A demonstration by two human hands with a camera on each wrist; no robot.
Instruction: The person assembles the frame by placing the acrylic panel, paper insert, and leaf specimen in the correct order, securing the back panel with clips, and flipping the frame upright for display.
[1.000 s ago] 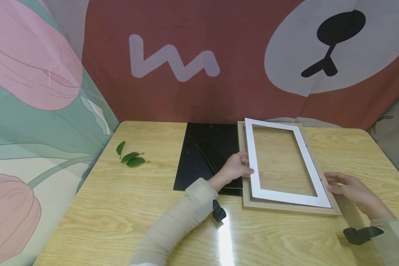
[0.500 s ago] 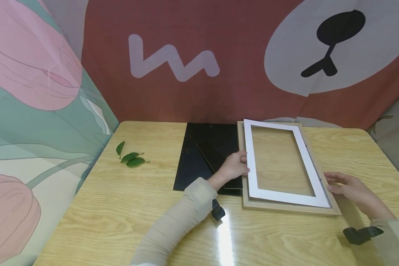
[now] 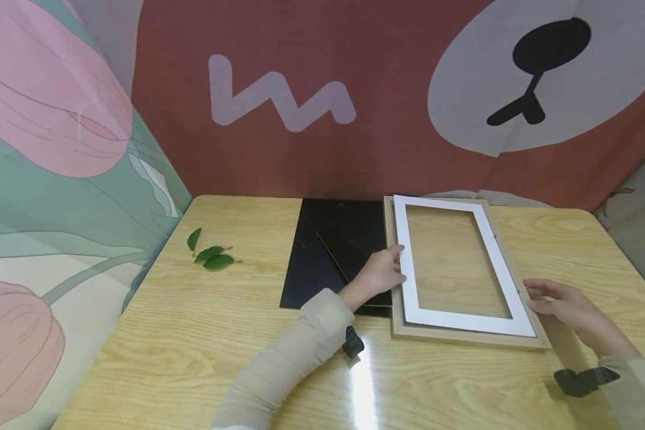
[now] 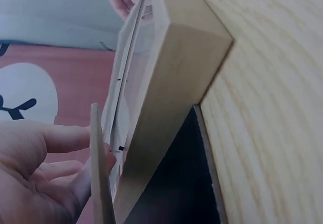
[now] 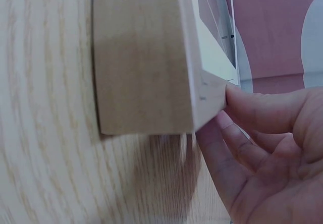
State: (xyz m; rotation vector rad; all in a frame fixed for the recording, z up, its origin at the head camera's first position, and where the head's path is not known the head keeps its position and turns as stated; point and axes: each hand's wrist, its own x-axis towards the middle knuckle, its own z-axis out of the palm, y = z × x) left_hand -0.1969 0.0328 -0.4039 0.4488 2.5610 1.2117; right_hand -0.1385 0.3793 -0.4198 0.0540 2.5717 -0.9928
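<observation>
A white rectangular picture mat (image 3: 464,322) lies over a light wooden picture frame (image 3: 470,338) on the right of the table, in the head view. My left hand (image 3: 378,272) is at the mat's left edge, its thumb and index fingertips touching the white border a little apart. In the left wrist view the left hand (image 4: 45,163) is partly behind a thin upright-looking edge. My right hand (image 3: 564,304) holds the frame's right side. The right wrist view shows thumb and fingers of the right hand (image 5: 272,148) pinching the wooden rim (image 5: 146,72).
A large black board (image 3: 314,257) lies left of the frame, with a smaller dark panel (image 3: 344,251) slanted on top, partly under my left hand. Several green leaves (image 3: 215,257) lie further left on the wooden table (image 3: 166,346). A printed curtain (image 3: 301,155) hangs behind.
The mat has come down slightly toward the frame, its top edge now lower, and shifted a little left, then right. My left index finger has straightened onto its border. The right hand stays put.
</observation>
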